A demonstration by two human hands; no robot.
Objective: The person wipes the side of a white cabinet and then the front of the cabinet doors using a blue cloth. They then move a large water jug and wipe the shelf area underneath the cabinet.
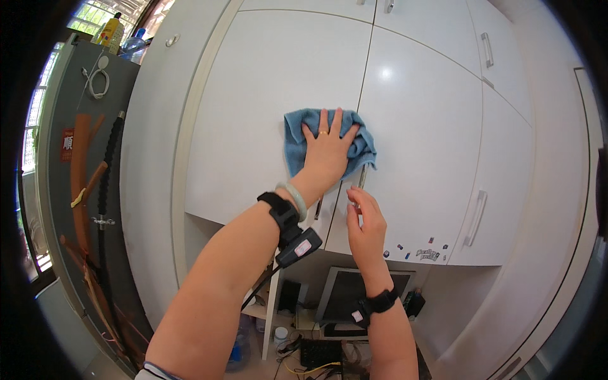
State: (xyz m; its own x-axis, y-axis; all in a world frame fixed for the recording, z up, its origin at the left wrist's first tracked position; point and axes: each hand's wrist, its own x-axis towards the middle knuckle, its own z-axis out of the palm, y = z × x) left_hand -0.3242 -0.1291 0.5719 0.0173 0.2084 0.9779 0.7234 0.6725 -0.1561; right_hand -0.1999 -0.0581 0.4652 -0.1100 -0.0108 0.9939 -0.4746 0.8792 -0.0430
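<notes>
With fingers spread, my left hand [327, 149] presses a blue cloth [297, 137] flat against the white cabinet doors [427, 128], across the seam between two of them. A ring, a pale bangle and a black strap with a small device are on that hand and arm. Lower and to the right, my right hand [368, 218] is at the metal handle [363, 178] of the right door, its fingers curled near the handle's lower end; whether they grip it cannot be told. The left door's handle [318, 208] shows just beneath my left wrist.
Under the cabinets stand a monitor [337, 294], a white jar [280, 334] and tangled cables. At the left, branches [81, 180] and a black pole [103, 185] lean by a grey refrigerator [118, 76], with bottles on top. Another door handle [476, 218] juts out at the right.
</notes>
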